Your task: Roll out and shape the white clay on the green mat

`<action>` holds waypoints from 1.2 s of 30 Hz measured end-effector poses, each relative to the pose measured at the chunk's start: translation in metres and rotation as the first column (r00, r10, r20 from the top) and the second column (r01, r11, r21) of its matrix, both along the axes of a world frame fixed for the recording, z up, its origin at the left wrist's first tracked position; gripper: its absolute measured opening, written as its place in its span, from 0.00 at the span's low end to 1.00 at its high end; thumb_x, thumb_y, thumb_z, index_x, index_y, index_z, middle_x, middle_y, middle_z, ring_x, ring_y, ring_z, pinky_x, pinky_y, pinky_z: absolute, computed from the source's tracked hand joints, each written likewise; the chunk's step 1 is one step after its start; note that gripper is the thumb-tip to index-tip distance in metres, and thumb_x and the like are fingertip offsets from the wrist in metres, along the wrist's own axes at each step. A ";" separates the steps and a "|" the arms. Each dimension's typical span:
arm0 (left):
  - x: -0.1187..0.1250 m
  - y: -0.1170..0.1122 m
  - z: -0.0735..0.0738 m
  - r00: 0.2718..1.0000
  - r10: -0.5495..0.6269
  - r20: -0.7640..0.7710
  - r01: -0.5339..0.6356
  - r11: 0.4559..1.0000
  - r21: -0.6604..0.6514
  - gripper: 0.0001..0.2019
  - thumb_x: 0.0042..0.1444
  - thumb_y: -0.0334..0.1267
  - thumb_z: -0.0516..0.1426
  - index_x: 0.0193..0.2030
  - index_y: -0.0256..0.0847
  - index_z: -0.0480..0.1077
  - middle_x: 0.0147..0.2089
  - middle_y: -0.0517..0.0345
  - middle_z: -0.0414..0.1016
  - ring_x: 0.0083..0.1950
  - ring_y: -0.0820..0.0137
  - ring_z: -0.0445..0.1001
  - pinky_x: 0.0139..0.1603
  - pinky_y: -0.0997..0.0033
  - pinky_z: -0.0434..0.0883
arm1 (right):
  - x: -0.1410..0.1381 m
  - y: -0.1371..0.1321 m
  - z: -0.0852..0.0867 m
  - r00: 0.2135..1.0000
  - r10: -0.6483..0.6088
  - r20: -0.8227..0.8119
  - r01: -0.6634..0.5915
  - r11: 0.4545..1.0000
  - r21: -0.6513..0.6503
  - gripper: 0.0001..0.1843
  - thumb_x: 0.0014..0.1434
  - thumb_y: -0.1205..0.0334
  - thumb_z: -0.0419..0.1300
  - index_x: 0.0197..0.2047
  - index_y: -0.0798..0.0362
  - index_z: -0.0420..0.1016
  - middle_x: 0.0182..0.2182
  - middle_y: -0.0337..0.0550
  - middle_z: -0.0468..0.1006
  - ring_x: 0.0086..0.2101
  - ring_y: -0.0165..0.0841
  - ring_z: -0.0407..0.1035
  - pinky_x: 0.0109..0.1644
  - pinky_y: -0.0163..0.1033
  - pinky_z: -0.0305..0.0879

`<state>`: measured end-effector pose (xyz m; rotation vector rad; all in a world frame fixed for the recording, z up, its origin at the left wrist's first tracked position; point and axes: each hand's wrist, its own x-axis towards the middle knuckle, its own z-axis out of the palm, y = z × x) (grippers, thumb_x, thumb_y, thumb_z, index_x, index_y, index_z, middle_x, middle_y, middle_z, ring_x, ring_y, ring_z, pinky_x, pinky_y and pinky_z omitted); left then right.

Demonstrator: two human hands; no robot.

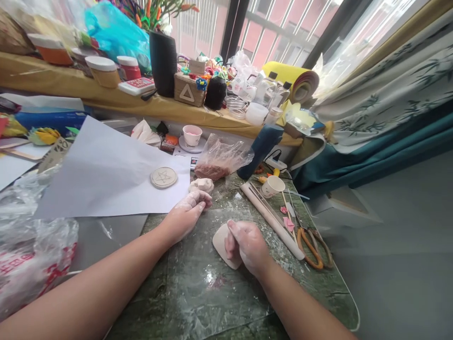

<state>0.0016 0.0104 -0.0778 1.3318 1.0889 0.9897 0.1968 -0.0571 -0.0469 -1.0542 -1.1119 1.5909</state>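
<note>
My right hand is closed, its curled fingers and thumb in front of a flat, pale clay piece with rounded corners. Whether the fingers touch the piece or pinch something small, I cannot tell. White powder or clay coats both hands. My left hand is also closed, thumb against the bent fingers, and anything inside it is hidden. Just beyond it sits a pale lump of clay. Beneath the hands, a clear plastic sheet covers part of the dark green tabletop.
On white paper lies a round clay disc with a star. A bag of brown material is beyond. To the right are a rolling pin, paper cup and orange-handled scissors. Jars line the sill.
</note>
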 end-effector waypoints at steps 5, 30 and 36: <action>-0.001 0.002 0.001 0.997 0.010 0.070 -0.010 1.000 -0.007 0.13 0.57 0.47 0.61 0.43 0.43 0.73 0.43 0.55 0.77 0.48 0.60 0.76 0.58 0.55 0.71 | -0.025 0.012 0.002 0.996 -0.041 -0.077 0.035 0.996 -0.076 0.31 0.60 0.40 0.63 0.14 0.50 0.64 0.09 0.35 0.64 0.12 0.27 0.58 0.17 0.33 0.51; -0.002 0.002 0.003 0.976 -0.008 0.219 0.022 0.998 -0.060 0.24 0.61 0.61 0.58 0.42 0.39 0.76 0.45 0.50 0.77 0.49 0.59 0.77 0.58 0.53 0.72 | 0.015 -0.013 -0.006 0.994 -0.104 -0.016 0.105 0.994 0.032 0.30 0.62 0.41 0.62 0.16 0.51 0.70 0.14 0.39 0.69 0.18 0.30 0.63 0.22 0.35 0.59; -0.002 0.001 0.003 0.973 -0.004 0.230 0.020 0.997 -0.070 0.23 0.60 0.61 0.59 0.42 0.39 0.77 0.45 0.50 0.78 0.49 0.59 0.77 0.57 0.54 0.73 | -0.004 0.001 0.006 0.999 -0.036 -0.041 0.035 0.999 -0.009 0.30 0.62 0.41 0.61 0.16 0.51 0.68 0.13 0.40 0.70 0.15 0.28 0.60 0.20 0.34 0.55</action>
